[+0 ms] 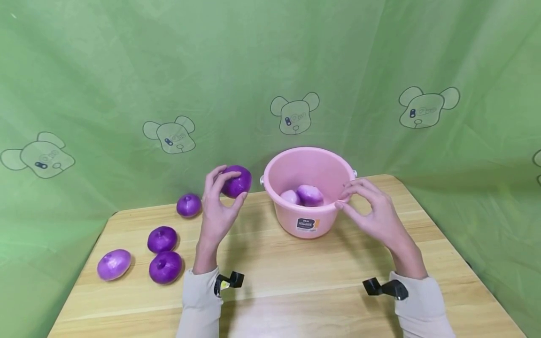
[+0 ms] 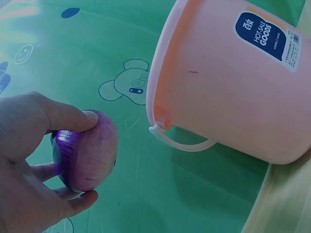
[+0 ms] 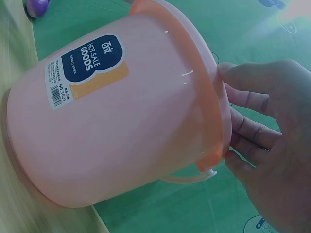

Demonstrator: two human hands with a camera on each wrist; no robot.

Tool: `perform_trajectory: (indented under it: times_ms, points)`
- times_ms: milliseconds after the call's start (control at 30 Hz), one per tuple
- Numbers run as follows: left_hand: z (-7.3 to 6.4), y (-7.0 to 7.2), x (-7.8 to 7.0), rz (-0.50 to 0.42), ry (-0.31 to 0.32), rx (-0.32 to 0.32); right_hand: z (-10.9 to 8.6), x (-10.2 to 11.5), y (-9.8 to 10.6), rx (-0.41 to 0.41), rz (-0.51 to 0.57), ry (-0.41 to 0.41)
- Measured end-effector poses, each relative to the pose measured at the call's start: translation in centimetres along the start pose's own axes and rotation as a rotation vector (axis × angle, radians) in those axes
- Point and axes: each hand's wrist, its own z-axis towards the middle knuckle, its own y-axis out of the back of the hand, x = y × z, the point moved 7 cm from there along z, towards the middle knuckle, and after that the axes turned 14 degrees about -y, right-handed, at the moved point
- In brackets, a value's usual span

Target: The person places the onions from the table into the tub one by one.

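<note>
Raised above the table, my left hand [image 1: 217, 213] holds a purple onion [image 1: 242, 184] between thumb and fingers, left of a pink bucket [image 1: 285, 217]. The left wrist view shows the onion's paler side [image 2: 97, 155] facing the bucket's rim. My right hand [image 1: 380, 218] pinches the bucket's right rim, thumb on the outer side and fingers over the edge. The bucket stands upright; inside lie a purple-and-white onion [image 1: 310, 195] and a paler onion [image 1: 290, 196]. Its white handle [image 2: 187, 145] hangs down outside.
Several more onions lie on the wooden table [image 1: 270, 291] at the left: a far one [image 1: 189, 205], two close together [image 1: 162, 239], and a lighter one [image 1: 114, 265]. A green curtain [image 1: 236, 70] with mouse-head drawings hangs behind and around the table.
</note>
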Motion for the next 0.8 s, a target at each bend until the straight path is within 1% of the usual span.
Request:
perform_trajectory:
  times_ms: [267, 467, 667, 800]
  points:
    - [0.1, 0.0, -0.6, 0.010, -0.009, -0.003, 0.0, -0.1, 0.0, 0.004, 0.007, -0.009]
    - [0.2, -0.1, -1.2, -0.009, -0.019, -0.006, 0.0, 0.0, 0.0, 0.004, 0.008, -0.009]
    - [0.3, -0.2, -1.6, -0.023, -0.038, -0.010, 0.0, -0.1, 0.0, 0.010, 0.005, -0.028]
    - [0.3, -0.1, -1.7, -0.032, -0.051, -0.019, 0.1, 0.0, 0.0, 0.010, 0.008, -0.019]
